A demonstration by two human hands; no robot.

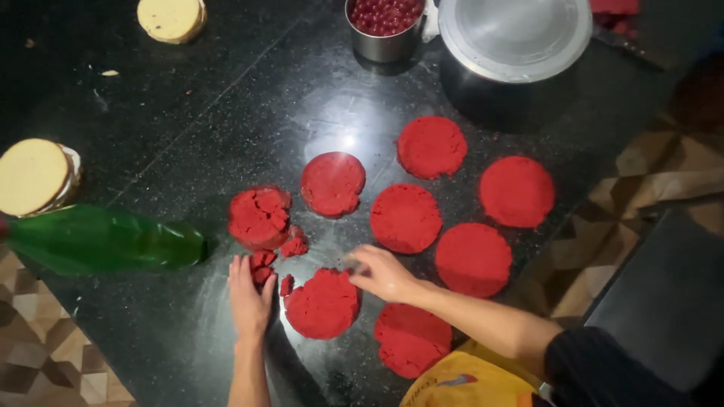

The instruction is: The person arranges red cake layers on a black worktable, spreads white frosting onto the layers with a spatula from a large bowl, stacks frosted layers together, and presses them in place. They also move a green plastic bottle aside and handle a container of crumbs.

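Several flat round red cake discs (406,217) lie on a black speckled counter (188,136). One broken red disc (259,216) sits at the left with loose red crumbs (294,245) beside it. My left hand (250,294) rests flat on the counter, fingers touching small red pieces (262,264). My right hand (381,271) reaches in from the right, fingers pinched at the upper right edge of the nearest red disc (323,304). Whether it holds a crumb is unclear.
A green glass bottle (105,240) lies on its side at the left. Pale yellow cake rounds (34,175) sit at the left edge and another yellow round (171,18) at the top. A steel cup of red cherries (385,22) and a lidded steel pot (515,34) stand at the back.
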